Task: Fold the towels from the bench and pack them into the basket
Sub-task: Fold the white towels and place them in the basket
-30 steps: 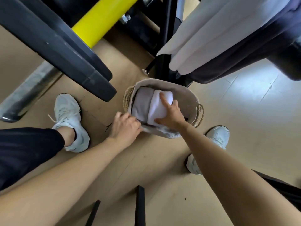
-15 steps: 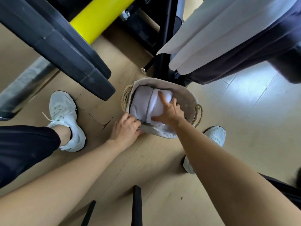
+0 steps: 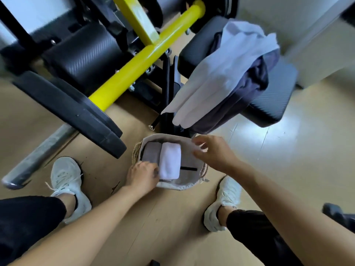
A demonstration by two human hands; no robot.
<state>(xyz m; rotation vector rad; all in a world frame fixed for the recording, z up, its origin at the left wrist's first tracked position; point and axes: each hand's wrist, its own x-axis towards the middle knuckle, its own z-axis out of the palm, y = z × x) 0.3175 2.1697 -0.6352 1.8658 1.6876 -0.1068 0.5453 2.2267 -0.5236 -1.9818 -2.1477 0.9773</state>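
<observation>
Since a moment ago, the right hand (image 3: pixel 215 152) has lifted off the white folded towel (image 3: pixel 170 163). It now floats over the far right rim of the basket (image 3: pixel 178 186), fingers loose and a bit spread, holding nothing.

Closest are the left shoe (image 3: pixel 67 181) and the right shoe (image 3: pixel 224 204) on the tan floor (image 3: pixel 288 150). The left hand (image 3: pixel 142 176) sits at the basket's near left corner, fingers curled over the rim.

Inside the basket, the grey folded towel (image 3: pixel 151 154) lies on the left, touching the white folded towel on the right.

Farther back, a black bench (image 3: pixel 272 96) carries a loose white towel (image 3: pixel 221 77) on top of a dark towel (image 3: pixel 247 89). Both hang down toward the basket. A yellow bar (image 3: pixel 138 60) and a black weight plate (image 3: pixel 76 112) are off to the left.
</observation>
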